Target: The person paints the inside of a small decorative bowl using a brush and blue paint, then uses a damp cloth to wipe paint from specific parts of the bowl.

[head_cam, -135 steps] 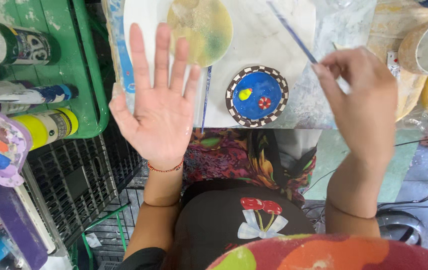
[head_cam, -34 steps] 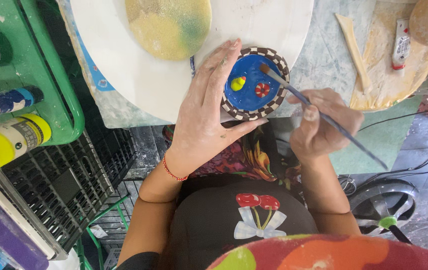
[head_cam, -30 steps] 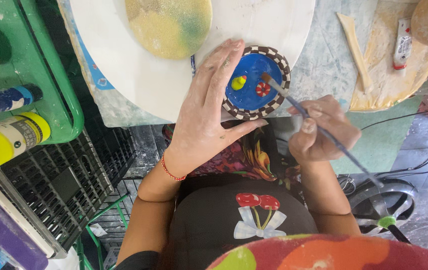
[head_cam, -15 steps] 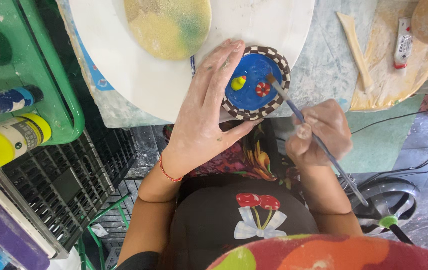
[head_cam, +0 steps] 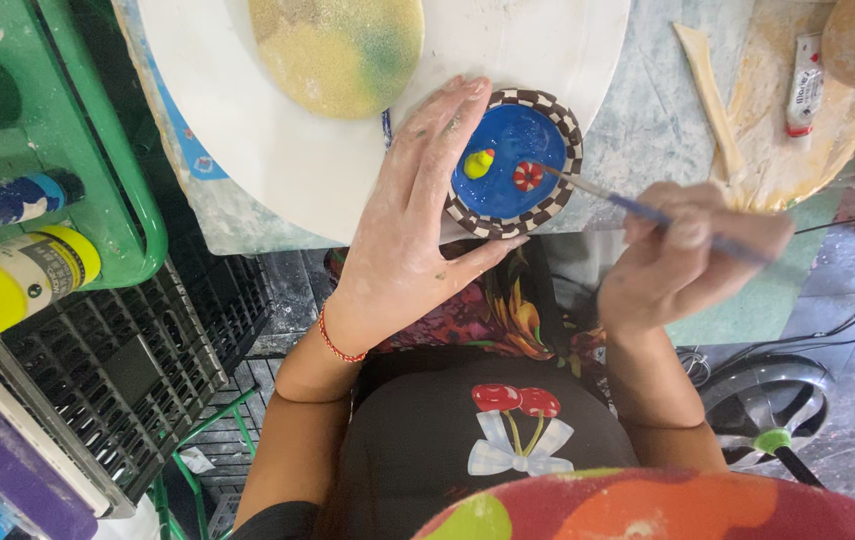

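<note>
Right hand [head_cam: 682, 262] pinching thin blue-handled paintbrush [head_cam: 637, 208], tip on red-and-white flower inside small round blue dish with checkered rim [head_cam: 514, 163]. Left hand [head_cam: 409, 232] spread flat, fingers steadying dish at desk [head_cam: 647, 120] edge. Big white round board [head_cam: 347, 150] right behind. Risk imo: dish near edge, 1 nudge slides it off; shaky wrist smears flower into yellow blob [head_cam: 478, 162].

One blue dish [head_cam: 513, 165], one paintbrush [head_cam: 637, 208], two hands [head_cam: 417, 240] [head_cam: 682, 262]
</note>
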